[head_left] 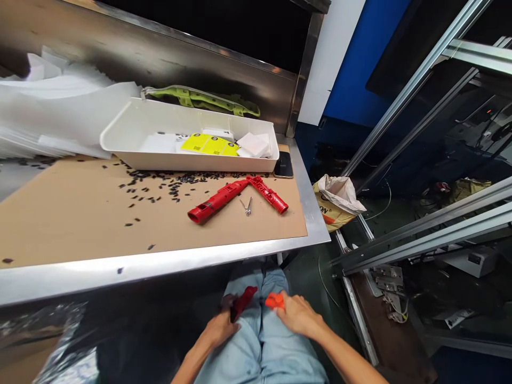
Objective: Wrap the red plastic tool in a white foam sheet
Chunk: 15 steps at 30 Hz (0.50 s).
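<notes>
Both hands rest low over my lap, below the steel table edge (160,264). My left hand (219,326) grips a dark red plastic part (243,302). My right hand (298,316) closes on a small orange-red plastic part (274,301). The two parts sit a short gap apart above my jeans. On the table above lies a long red V-shaped plastic piece (236,196), with small metal tweezers (247,206) lying inside its angle.
Cardboard sheet (80,213) covers the table, strewn with several black bits (160,184). A white tray (132,144) holds yellow cards and white pieces. A phone (284,164), a green part (200,98), white sheets (52,106), a sack (338,200) on the floor, metal rails (420,234) at right.
</notes>
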Motion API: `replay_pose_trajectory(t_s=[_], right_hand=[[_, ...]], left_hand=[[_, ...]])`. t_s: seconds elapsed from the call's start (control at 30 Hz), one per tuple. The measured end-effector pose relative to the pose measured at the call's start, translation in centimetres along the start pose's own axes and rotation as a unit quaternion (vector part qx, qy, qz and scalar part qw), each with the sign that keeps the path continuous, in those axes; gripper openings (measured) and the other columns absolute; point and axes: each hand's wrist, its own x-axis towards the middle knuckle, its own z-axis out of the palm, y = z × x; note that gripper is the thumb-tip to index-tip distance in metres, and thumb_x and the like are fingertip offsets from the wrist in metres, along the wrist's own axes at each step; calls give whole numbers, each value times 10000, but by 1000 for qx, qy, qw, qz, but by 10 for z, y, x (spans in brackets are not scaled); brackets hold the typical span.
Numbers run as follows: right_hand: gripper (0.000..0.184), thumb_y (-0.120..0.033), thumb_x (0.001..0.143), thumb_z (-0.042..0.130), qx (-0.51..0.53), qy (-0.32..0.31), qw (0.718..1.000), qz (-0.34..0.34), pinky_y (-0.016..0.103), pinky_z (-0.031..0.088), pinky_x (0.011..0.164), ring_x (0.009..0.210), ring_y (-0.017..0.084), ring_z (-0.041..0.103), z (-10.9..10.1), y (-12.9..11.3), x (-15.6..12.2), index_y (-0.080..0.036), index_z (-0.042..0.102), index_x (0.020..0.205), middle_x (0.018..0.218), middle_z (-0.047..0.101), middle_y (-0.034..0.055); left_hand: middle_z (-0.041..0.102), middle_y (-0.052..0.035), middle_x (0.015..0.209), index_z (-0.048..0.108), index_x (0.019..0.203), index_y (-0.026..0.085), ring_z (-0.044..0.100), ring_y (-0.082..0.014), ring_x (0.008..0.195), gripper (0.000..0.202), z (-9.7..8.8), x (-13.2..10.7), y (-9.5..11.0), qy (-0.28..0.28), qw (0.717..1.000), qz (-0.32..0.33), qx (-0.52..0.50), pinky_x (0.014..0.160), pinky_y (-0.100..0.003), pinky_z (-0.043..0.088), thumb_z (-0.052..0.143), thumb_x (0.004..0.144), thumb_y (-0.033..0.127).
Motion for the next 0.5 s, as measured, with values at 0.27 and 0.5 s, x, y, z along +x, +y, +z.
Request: replay_pose_trajectory(t_s=[0.27,0.5], right_hand=[[431,-479,972,511,-9,-20,1000,-11,474,512,936,1041,234,650,-1,-2,7,-170,554,1268,1132,663,86],[432,-470,990,475,-13,-21,1000,-19,483,505,952,1062,237,647,-2,-4,3,-164,540,1289,1140,665,94]], left_hand=[[495,-121,1404,455,1370,206,507,-326,1245,578,23,-21,7,56,991,-10,119,1066,-606,378,663,835,142],[599,-87,1258,545,1279,199,588,-278,1129,462,9,-16,15,30,995,-83,-39,962,-524,497,677,838,155]])
